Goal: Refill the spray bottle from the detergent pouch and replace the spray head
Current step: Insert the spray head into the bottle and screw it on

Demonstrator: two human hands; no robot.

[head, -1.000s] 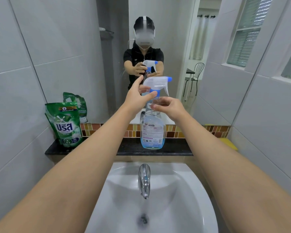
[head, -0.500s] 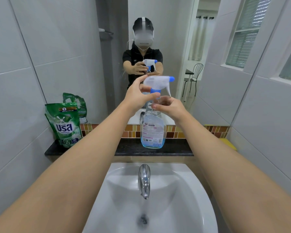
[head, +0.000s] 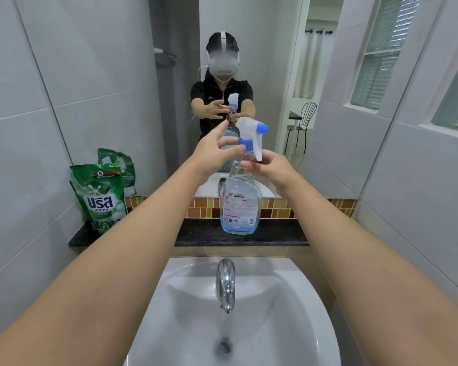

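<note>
A clear spray bottle [head: 239,204] with a little blue liquid at its bottom stands upright on the black ledge [head: 280,233] behind the sink. Its white spray head [head: 249,128] with a blue nozzle and blue collar sits on the neck. My left hand [head: 214,154] pinches the blue collar with thumb and fingertips. My right hand [head: 271,167] is wrapped around the bottle's neck just under the trigger. The green detergent pouch [head: 101,196] stands upright at the ledge's left end, apart from both hands.
A white sink [head: 249,326] with a chrome tap [head: 225,283] lies below my forearms. A mirror [head: 275,62] behind the ledge reflects the person, bottle and pouch. Tiled walls close in on both sides, with a tile strip [head: 280,207] under the mirror.
The spray head has turned on the neck, its nozzle swinging round a little. My left fingers have shifted around the collar. The bottle and my right hand stay in place.
</note>
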